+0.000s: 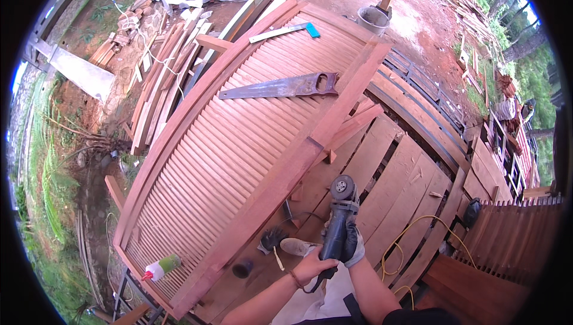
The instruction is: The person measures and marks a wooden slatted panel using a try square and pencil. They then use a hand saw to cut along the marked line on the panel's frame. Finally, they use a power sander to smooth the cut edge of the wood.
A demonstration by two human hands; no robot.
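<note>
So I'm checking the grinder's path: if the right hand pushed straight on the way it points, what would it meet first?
Probably the thick side rail of the slatted wooden panel. The right hand aims the angle grinder up the picture toward it; depth is unclear.

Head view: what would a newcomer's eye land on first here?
First the big slatted wooden panel lying across the middle, with a handsaw resting on its slats near the top. Next, at lower centre, the angle grinder held by both hands: the gloved right hand around its body, the bare left hand at its rear end. A glue bottle lies at the panel's lower-left corner.
</note>
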